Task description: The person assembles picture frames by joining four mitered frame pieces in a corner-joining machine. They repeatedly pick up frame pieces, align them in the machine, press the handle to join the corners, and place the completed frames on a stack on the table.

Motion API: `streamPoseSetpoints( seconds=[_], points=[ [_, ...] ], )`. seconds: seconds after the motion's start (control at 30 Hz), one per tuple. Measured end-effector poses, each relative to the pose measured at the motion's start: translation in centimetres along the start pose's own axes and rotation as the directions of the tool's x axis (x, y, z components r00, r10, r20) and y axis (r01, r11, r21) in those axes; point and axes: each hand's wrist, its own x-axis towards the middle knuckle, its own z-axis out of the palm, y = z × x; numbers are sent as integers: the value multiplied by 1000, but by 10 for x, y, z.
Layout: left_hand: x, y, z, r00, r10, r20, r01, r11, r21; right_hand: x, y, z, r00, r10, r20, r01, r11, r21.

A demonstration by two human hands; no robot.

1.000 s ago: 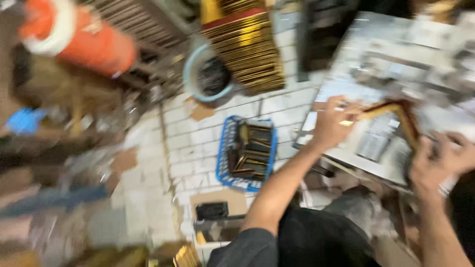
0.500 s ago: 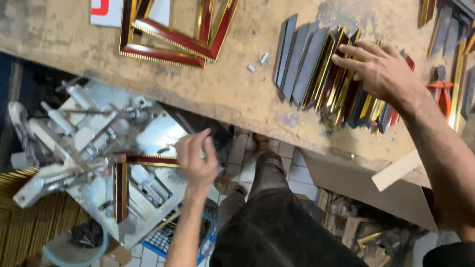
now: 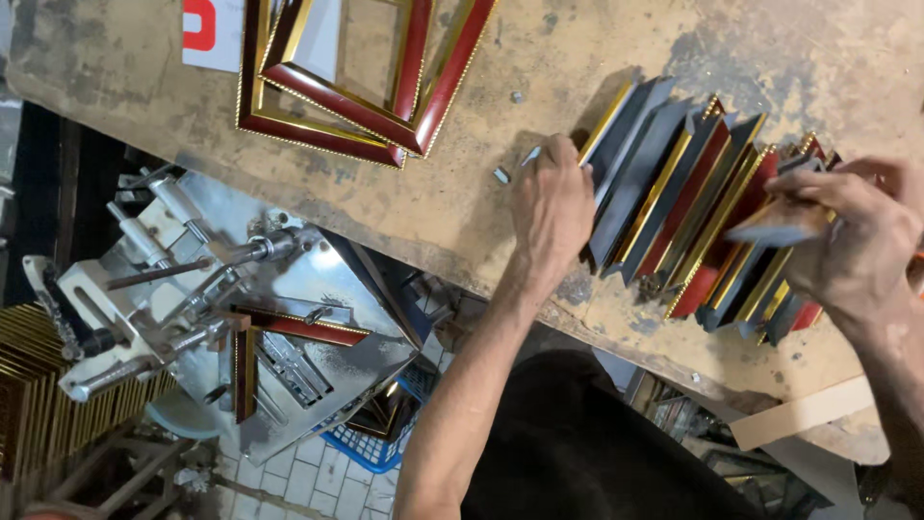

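Observation:
A row of cut red-and-gold frame moulding pieces point(image 3: 688, 207) lies fanned out on the worn wooden workbench point(image 3: 433, 193). My left hand point(image 3: 551, 207) rests on the left end of the row, its fingers curled over the leftmost grey-backed piece. My right hand point(image 3: 852, 236) grips one piece point(image 3: 784, 221) lifted at the right end of the row. Two small metal bits point(image 3: 515, 166) lie on the bench just left of my left hand.
Two assembled red-and-gold frames point(image 3: 356, 82) are stacked at the bench's far side. A metal frame-joining machine point(image 3: 231, 318) with an L-shaped frame corner clamped in it stands at lower left. A blue basket point(image 3: 371, 448) sits on the tiled floor below. Gold mouldings point(image 3: 29, 385) are stacked at the left edge.
My left hand has left the machine and moved right onto the row of moulding pieces. My right hand has closed on one piece at the row's right end. The view has shifted.

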Motion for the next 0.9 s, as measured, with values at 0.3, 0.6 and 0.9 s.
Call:
streamPoseSetpoints(
  seconds=[0.3,0.6,0.9],
  points=[
    [-198,-139,-84,887,-265,-377,79,894,-441,-28,-172,98,989,60,138,-76,991,114],
    [-427,-302,-207,659,-269,-702,215,962,-168,49,-394,282,783,-620,59,622,782,-39],
    [-386,-368,-226,792,20,-611,99,982,161,-19,-400,299,781,-594,193,605,796,1]
  ],
)
